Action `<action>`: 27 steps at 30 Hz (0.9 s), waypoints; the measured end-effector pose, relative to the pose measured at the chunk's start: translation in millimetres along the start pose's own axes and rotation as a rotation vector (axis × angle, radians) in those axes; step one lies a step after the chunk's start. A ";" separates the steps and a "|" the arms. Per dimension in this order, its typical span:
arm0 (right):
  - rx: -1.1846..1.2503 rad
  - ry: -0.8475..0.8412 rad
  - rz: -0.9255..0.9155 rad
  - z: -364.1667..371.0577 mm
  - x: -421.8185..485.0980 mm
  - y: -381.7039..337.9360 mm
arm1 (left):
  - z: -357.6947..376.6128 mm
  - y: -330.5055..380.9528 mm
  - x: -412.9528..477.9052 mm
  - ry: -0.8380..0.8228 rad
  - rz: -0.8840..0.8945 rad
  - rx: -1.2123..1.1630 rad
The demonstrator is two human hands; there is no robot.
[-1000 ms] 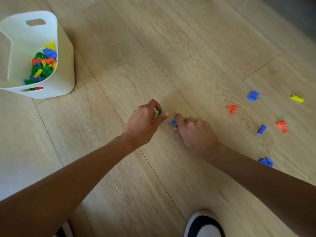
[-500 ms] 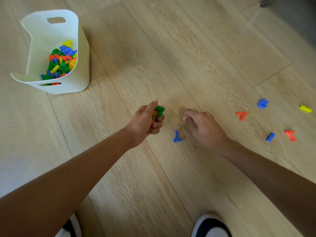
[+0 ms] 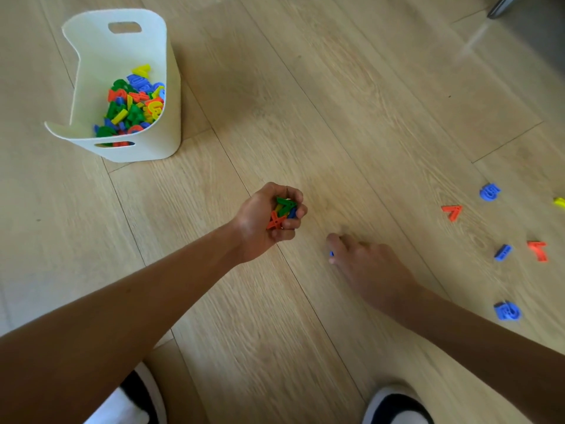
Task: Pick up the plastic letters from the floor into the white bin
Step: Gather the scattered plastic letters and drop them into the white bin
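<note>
Right of bin (image 3: 146, 148): left hand (image 3: 269, 218) cupping letters (image 3: 282, 211); right hand (image 3: 363, 264) pinching blue letter (image 3: 331, 254), grip unclear. Next: dumping into bin.

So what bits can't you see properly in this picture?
Head view only:
- Blue piece under the right hand: fingers cover nearly all of it.
- Yellow piece: cut off by the right edge.
- Handful in the left hand: curled fingers hide the count.
- White bin: its wall hides the lower letters.

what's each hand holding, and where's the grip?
Left hand: a clutch of letters bunched in curled fingers against the palm. Right hand: fingertips on a blue piece on the floor; grip cannot be told.
</note>
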State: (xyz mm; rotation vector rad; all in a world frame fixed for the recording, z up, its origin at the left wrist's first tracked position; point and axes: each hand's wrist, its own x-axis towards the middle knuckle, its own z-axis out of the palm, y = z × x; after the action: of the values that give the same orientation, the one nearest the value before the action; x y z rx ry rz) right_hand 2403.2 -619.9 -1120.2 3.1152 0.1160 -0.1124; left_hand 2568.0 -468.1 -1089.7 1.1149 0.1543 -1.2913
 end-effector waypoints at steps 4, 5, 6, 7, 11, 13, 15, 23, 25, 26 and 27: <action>0.119 -0.058 0.022 -2.7 5.7 4.4 | -4.7 3.8 2.0 0.025 -0.028 0.008; 0.228 -0.058 0.060 -8.5 10.9 5.1 | -4.9 5.7 2.5 0.031 -0.034 0.006; 0.385 -0.063 0.104 -14.8 18.7 6.2 | -5.0 8.9 3.3 0.039 -0.037 0.008; 0.582 -0.048 0.150 -22.2 27.5 6.2 | -4.7 13.1 3.3 0.046 -0.035 0.013; 1.104 0.118 0.328 -58.7 86.2 -1.7 | -2.0 51.4 -3.4 0.083 0.053 0.077; 1.273 0.140 0.399 -75.7 124.8 -9.7 | -4.1 83.3 -10.0 0.126 0.157 0.092; 1.384 0.155 0.417 -94.0 165.8 -19.5 | -12.6 120.2 -19.0 0.199 0.297 0.063; 1.332 0.246 0.379 -137.5 331.5 -80.1 | -108.2 214.6 -51.9 0.656 0.623 -0.089; 1.283 0.203 0.386 -135.8 363.4 -95.8 | -133.7 216.3 -49.0 0.750 0.627 -0.044; 1.243 0.178 0.392 -134.3 376.0 -102.3 | -143.4 215.5 -47.0 0.780 0.617 -0.021; 1.203 0.153 0.393 -132.7 386.6 -108.3 | -151.9 214.1 -44.8 0.799 0.601 -0.004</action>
State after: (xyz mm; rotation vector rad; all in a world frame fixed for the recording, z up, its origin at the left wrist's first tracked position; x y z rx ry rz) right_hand 2789.0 -480.2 -1018.1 4.2072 -0.8875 0.1214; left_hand 2798.4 -356.3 -1016.3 1.4802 0.3772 -0.2718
